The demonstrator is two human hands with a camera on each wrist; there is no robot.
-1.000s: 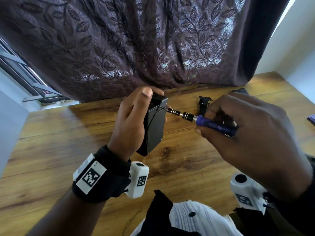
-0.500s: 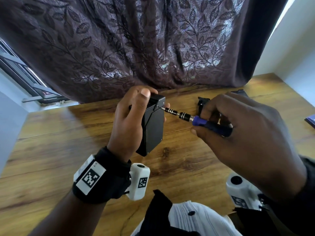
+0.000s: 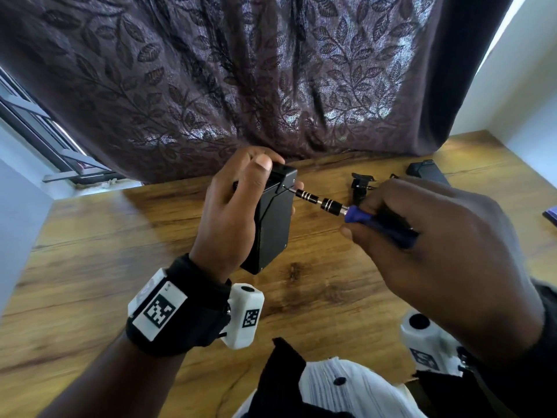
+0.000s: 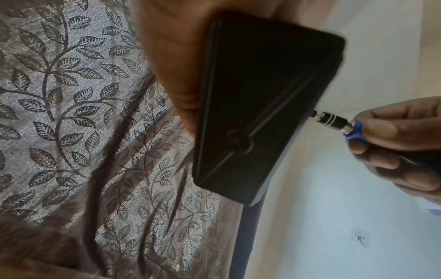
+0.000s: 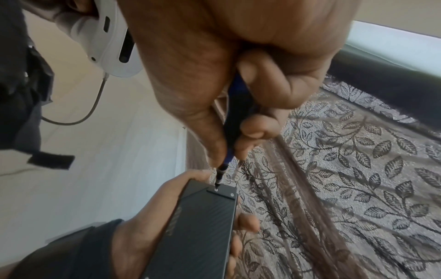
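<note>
My left hand [image 3: 238, 206] grips a flat black box [image 3: 272, 224] upright above the wooden table [image 3: 120, 236], thumb on its near side and fingers behind. In the left wrist view the black box [image 4: 260, 105] fills the centre. My right hand [image 3: 437, 242] holds a screwdriver with a blue handle [image 3: 355, 214] and a black-banded metal shaft. Its tip sits on a small screw at the upper corner of the black box [image 5: 198, 226], as the right wrist view shows, where the screwdriver [image 5: 226, 156] runs out between thumb and fingers.
A small black clip-like part [image 3: 360, 185] and another black box [image 3: 425, 170] lie on the table behind my right hand. A dark leaf-patterned curtain [image 3: 241, 86] hangs along the far edge. A dark object [image 3: 550, 214] peeks in at the right edge.
Both hands have drifted slightly up and left together. The screwdriver tip stays on the box's upper corner, and the grips are unchanged.
</note>
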